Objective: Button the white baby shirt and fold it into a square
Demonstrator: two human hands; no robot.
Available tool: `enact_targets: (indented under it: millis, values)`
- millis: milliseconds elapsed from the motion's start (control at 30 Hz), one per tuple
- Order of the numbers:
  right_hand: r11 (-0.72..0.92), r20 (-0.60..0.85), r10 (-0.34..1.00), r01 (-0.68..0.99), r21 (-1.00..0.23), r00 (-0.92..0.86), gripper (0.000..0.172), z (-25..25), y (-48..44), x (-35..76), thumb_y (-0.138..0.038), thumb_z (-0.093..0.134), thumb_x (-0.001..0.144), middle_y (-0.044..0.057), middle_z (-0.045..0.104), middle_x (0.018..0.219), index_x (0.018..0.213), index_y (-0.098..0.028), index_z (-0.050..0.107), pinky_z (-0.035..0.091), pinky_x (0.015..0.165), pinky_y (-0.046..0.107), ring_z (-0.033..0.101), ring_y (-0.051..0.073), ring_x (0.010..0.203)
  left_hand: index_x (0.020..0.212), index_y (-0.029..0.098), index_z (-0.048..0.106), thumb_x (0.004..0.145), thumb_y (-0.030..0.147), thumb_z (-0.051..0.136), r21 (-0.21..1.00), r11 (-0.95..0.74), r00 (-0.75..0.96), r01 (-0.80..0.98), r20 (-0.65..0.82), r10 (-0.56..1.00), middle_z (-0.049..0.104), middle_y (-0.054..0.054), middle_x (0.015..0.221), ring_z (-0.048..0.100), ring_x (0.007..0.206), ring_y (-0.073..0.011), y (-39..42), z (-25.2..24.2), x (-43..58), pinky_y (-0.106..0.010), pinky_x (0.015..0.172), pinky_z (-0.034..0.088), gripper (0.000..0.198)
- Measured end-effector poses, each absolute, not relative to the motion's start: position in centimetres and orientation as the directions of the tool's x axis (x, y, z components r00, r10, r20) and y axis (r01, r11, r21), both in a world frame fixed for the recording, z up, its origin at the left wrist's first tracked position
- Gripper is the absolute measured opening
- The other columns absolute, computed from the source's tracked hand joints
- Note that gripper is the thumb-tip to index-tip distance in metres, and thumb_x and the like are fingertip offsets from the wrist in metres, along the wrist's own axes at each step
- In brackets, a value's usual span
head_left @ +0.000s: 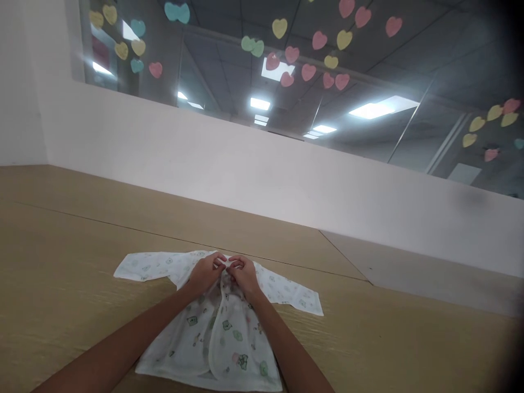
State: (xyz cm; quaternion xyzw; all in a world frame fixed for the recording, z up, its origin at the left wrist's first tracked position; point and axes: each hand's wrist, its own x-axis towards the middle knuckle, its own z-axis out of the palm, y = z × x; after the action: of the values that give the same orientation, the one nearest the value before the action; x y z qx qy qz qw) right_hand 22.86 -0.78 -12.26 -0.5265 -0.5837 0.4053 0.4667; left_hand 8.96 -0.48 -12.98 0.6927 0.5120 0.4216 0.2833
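A small white baby shirt [237, 333] with a faint print of green and pink figures lies spread out, its sleeves stretched to both sides. Its front is open below the neck, with one edge curving down the middle. At the neckline my left hand [208, 272] pinches the fabric between thumb and fingers. Close beside it, my right hand [243, 274] pinches the other side of the collar, fingertips nearly meeting those of the left. Whatever small fastening may be between the fingertips is hidden.
The shirt rests on a wood-coloured surface [73, 273] with a thin seam across it. Behind rises a low white wall [213, 158], topped by a glass window with heart-shaped paper stickers [319, 41]. A grey panel [429, 273] adjoins the surface at right.
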Motion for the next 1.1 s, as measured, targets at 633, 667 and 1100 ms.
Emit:
enact_targets:
  millis: [633, 667, 1100]
  values:
    - [0.286, 0.016, 0.952, 0.869, -0.404, -0.306, 0.029, -7.7, -4.0, 22.5, -0.03, 0.062, 0.06, 0.002, 0.063, 0.078, 0.087, -0.02, 0.062, 0.036, 0.056, 0.023, 0.055, 0.016, 0.067, 0.093, 0.016, 0.059, 0.066, 0.011, 0.04, 0.912, -0.224, -0.051, 0.344, 0.256, 0.965, 0.064, -0.002, 0.088, 0.058, 0.068, -0.0112, 0.0, -13.5, 8.7, -0.021, 0.061, 0.045, 0.034]
    - [0.286, -0.001, 0.949, 0.86, -0.423, -0.316, 0.029, -7.5, -4.0, 22.6, -0.027, 0.062, 0.059, 0.002, 0.062, 0.077, 0.087, -0.02, 0.062, 0.036, 0.055, 0.023, 0.055, 0.015, 0.065, 0.093, 0.016, 0.059, 0.066, 0.012, 0.041, 0.918, -0.223, -0.048, 0.328, 0.252, 0.966, 0.064, -0.002, 0.087, 0.058, 0.065, -0.011, -0.1, -13.5, 8.8, -0.021, 0.06, 0.045, 0.033]
    - [-0.055, -0.321, 0.857, 0.547, -0.835, -0.403, 0.029, -6.5, -2.8, 25.5, -0.011, 0.053, 0.059, 0.0, 0.06, 0.054, 0.088, -0.013, 0.056, 0.046, 0.045, 0.023, 0.057, 0.015, 0.044, 0.082, 0.019, 0.065, 0.066, 0.028, 0.056, 0.839, -0.325, 0.368, 0.437, 0.163, 0.916, 0.067, -0.001, 0.073, 0.061, 0.069, -0.0162, -1.0, -11.8, 8.2, -0.025, 0.064, 0.043, 0.02]
